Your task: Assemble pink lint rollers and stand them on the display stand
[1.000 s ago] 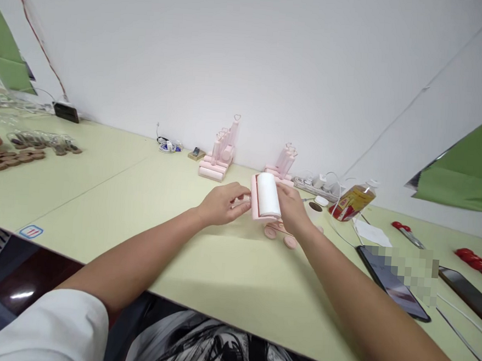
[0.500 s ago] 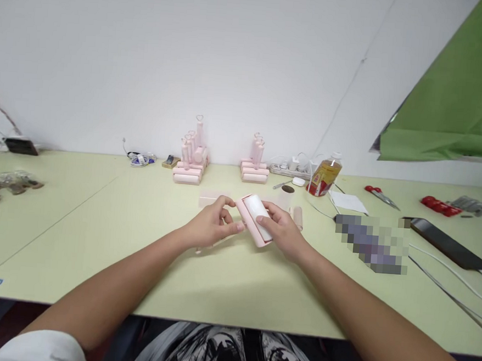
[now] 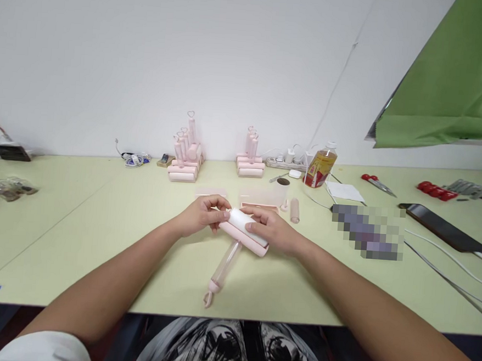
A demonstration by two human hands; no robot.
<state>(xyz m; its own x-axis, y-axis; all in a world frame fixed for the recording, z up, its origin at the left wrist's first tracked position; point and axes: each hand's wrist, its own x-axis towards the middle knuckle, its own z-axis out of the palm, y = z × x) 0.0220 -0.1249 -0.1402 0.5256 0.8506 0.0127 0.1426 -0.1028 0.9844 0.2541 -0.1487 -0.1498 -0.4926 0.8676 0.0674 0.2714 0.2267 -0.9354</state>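
A pink lint roller with a white sticky roll is held just in front of me. Its see-through handle points down-left towards the table's front edge and ends in a small pink loop. My right hand grips the right end of the roller, thumb on the white roll. At the other end, the fingers of my left hand are closed on the roll's left tip. Behind the hands lie a pale, see-through cover, a pink-edged piece and a small clear pink tube.
Two stacks of pink lint rollers stand by the wall. To the right are a cardboard-cored roll, a drink bottle, a power strip, scissors, a phone and cables. Bagged brown items lie far left.
The lint roller has turned so its handle now shows, pointing towards me. My left fingers have closed in on the roll's end, and my right hand has shifted slightly. The view has shifted a little.
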